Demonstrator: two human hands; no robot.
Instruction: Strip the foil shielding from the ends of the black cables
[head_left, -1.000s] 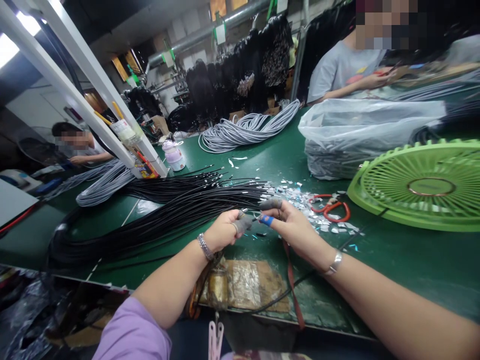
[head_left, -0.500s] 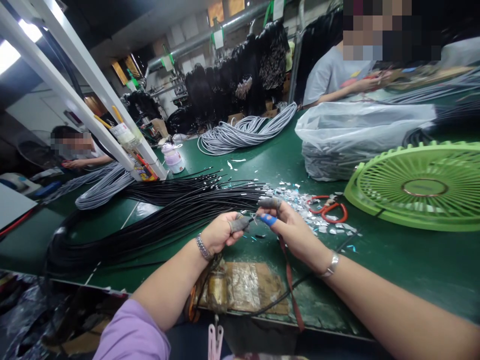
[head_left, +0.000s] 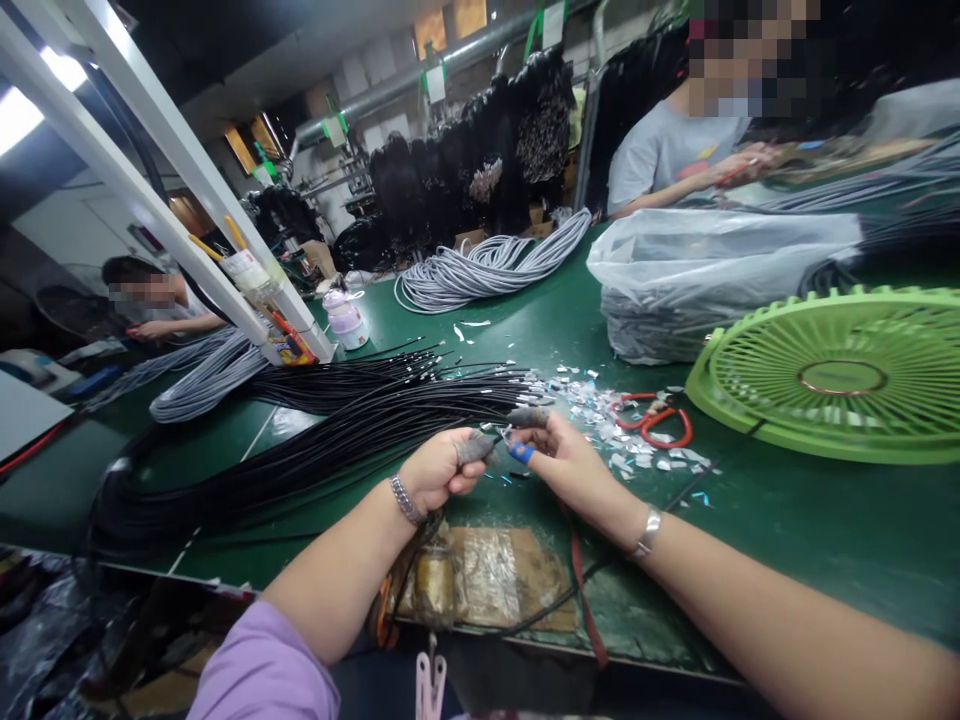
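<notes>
My left hand [head_left: 442, 468] is closed on a thin black cable [head_left: 497, 440], with grey wrapping on its thumb and finger. The cable's pale, stripped end sticks out toward my right hand [head_left: 562, 455]. Grey wrapping covers that hand's index finger and blue tape its thumb; both curl around the wire end, where the exact contact is too small to make out. Just behind both hands, a bundle of black cables [head_left: 337, 450] lies with its ends pointing right. Below the hands, a cardboard piece covered in clear tape [head_left: 487, 575] sits at the table's front edge.
White and blue scraps [head_left: 592, 405] litter the green table [head_left: 795, 540] around red-handled scissors [head_left: 660, 420]. A green fan [head_left: 840, 375] stands at right, before a plastic bag of cables [head_left: 720, 290]. Grey cable coils [head_left: 487, 270] and a white post [head_left: 187, 180] stand farther back. Two people sit beyond.
My right hand has shifted slightly left and down, its thumb lower at the wire end. My left hand stays nearly in place with the cable.
</notes>
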